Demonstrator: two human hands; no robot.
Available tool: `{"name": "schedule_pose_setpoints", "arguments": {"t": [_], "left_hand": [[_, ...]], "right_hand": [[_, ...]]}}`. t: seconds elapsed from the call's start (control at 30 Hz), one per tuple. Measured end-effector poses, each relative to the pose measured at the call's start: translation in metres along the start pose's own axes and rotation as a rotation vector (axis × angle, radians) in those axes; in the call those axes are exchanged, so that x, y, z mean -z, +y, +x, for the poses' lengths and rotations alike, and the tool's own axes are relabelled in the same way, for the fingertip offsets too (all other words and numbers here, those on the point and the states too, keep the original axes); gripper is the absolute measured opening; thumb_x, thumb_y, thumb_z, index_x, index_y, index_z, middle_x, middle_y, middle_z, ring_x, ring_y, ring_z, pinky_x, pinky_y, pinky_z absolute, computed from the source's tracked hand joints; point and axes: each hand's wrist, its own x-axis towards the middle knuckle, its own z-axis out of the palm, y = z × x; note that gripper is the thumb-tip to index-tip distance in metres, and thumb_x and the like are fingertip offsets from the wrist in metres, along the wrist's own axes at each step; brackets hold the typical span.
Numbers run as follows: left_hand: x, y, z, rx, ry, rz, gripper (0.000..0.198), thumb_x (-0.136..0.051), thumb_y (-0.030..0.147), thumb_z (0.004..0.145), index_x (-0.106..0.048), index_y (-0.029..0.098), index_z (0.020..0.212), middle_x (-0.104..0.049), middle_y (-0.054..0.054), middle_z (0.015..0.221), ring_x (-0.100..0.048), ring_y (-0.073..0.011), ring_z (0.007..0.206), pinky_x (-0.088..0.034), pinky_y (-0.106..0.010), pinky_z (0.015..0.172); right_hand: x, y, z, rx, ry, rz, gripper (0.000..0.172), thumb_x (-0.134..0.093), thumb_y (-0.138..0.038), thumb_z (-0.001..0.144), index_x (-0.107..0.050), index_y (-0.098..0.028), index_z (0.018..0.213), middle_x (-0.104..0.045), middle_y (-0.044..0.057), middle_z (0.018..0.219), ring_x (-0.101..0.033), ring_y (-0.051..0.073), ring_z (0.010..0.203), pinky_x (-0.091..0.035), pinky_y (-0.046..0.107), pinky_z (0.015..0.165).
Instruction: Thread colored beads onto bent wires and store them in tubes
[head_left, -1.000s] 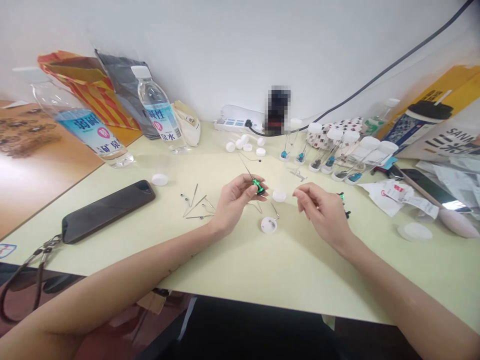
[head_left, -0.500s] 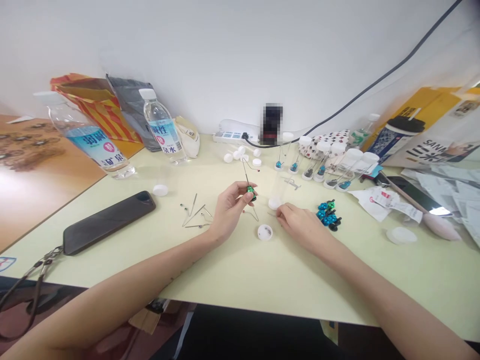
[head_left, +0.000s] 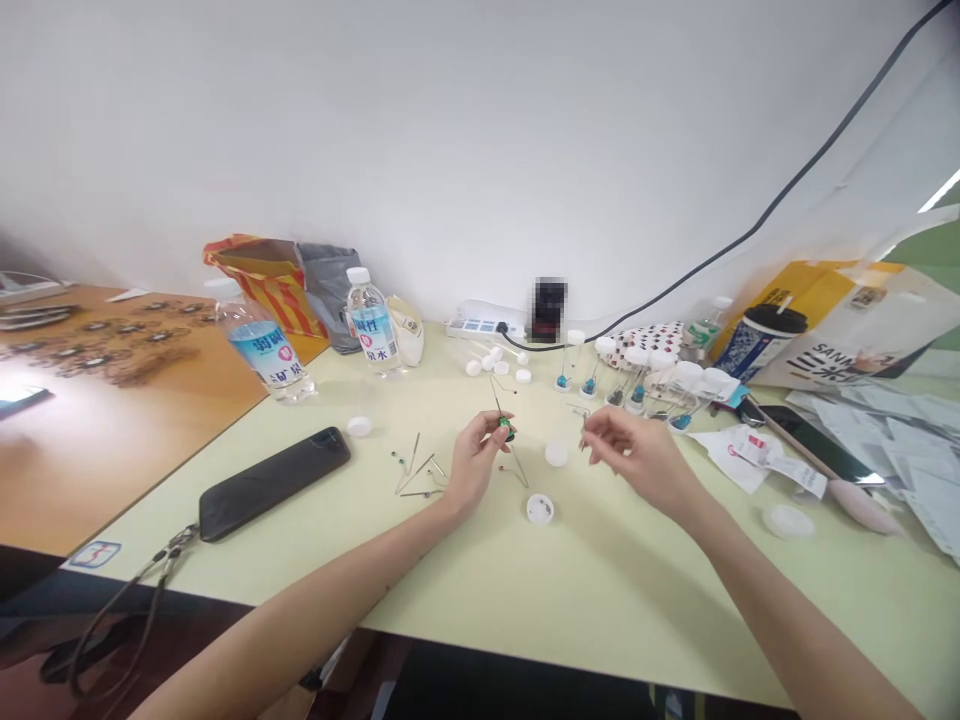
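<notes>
Green piece: we have this small part (head_left: 506, 428) over the middle of the desk (head_left: 600, 600), with a thin wire (head_left: 496, 397) rising from its top.
Left hand: our left hand (head_left: 478, 448) is closed in a pinch, thumb and fingers around the green piece.
Right hand: our right hand (head_left: 634, 452) has its fingertips nearly together, gripping a thin metal rod (head_left: 583, 432), apart from the left.
White cap: we see it (head_left: 556, 453) between our hands.
Small white dish: it sits (head_left: 540, 509) just nearer us, tiny dark bits inside.
Loose rods: these (head_left: 421, 488) lie scattered left of our left hand.
Clear tubes: a row (head_left: 590, 370) stands beyond our right hand, blue parts inside several.
Black phone: we see it (head_left: 274, 485) lying at the left, strap attached.
Water bottles: two (head_left: 371, 335) stand behind the phone.
Lidded cup: it stands (head_left: 761, 340) at the far right.
</notes>
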Motion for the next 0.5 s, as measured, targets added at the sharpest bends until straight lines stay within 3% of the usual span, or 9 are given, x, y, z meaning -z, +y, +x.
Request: {"name": "schedule_pose_setpoints", "arguments": {"t": [0.07, 0.13, 0.33, 0.5], "left_hand": [[0.000, 0.000, -0.001, 0.015, -0.005, 0.035, 0.026, -0.054, 0.037, 0.088, -0.059, 0.017, 0.105, -0.060, -0.005, 0.089, -0.056, -0.0150, 0.081, -0.049, -0.026, 0.071], [-0.001, 0.001, -0.003, 0.028, -0.013, 0.054, 0.027, -0.054, 0.037, 0.088, -0.060, 0.017, 0.105, -0.060, -0.005, 0.089, -0.057, -0.0154, 0.081, -0.049, -0.027, 0.072], [-0.003, 0.004, -0.008, 0.031, -0.013, 0.102, 0.026, -0.056, 0.037, 0.087, -0.061, 0.017, 0.104, -0.060, -0.005, 0.090, -0.058, -0.0158, 0.081, -0.049, -0.030, 0.075], [-0.005, 0.011, -0.003, -0.083, 0.058, 0.150, 0.025, -0.050, 0.034, 0.091, -0.059, 0.018, 0.108, -0.058, -0.005, 0.095, -0.057, -0.0153, 0.084, -0.049, -0.032, 0.079]], "right_hand": [[0.014, -0.005, 0.012, 0.038, 0.173, 0.020, 0.011, -0.050, -0.029, 0.089, -0.057, -0.020, 0.087, -0.066, 0.001, 0.077, -0.063, 0.013, 0.065, -0.046, 0.023, 0.057], [0.023, -0.008, 0.024, 0.111, 0.211, -0.062, 0.010, -0.053, -0.026, 0.087, -0.060, -0.020, 0.084, -0.065, 0.003, 0.080, -0.061, 0.015, 0.069, -0.046, 0.024, 0.059], [0.026, -0.009, 0.046, 0.153, 0.091, -0.238, 0.016, -0.052, -0.026, 0.089, -0.065, -0.018, 0.082, -0.064, 0.004, 0.082, -0.057, 0.014, 0.066, -0.043, 0.027, 0.064], [0.035, -0.010, 0.051, 0.135, 0.064, -0.129, 0.022, -0.058, -0.039, 0.087, -0.068, -0.020, 0.081, -0.066, 0.003, 0.080, -0.057, 0.015, 0.067, -0.042, 0.027, 0.063]]}}
